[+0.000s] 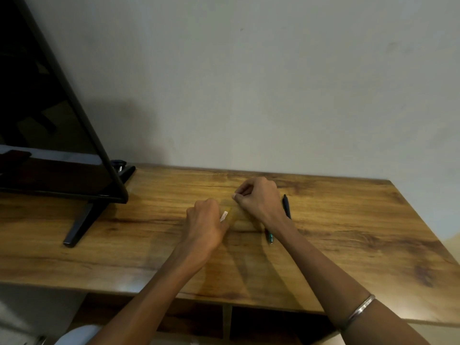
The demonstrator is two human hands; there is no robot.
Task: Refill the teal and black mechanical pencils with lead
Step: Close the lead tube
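Both hands meet at the middle of the wooden table (348,220). My left hand (205,222) is closed as a fist around a small white-ended piece (223,216). A faint yellowish see-through packet (240,216) stretches from there to my right hand (258,199), whose thumb and forefinger are pinched at its upper edge. What it contains is too blurred to tell. The black pencil (286,205) lies on the table just right of my right hand. The teal pencil (269,237) shows only its tip beside my right wrist; the forearm hides the other end.
A black television screen (49,120) stands at the left on dark legs (82,222). A small dark object (119,163) sits behind it by the wall. A metal bangle (361,310) is on my right forearm. Open shelves (273,324) lie under the table's front edge.
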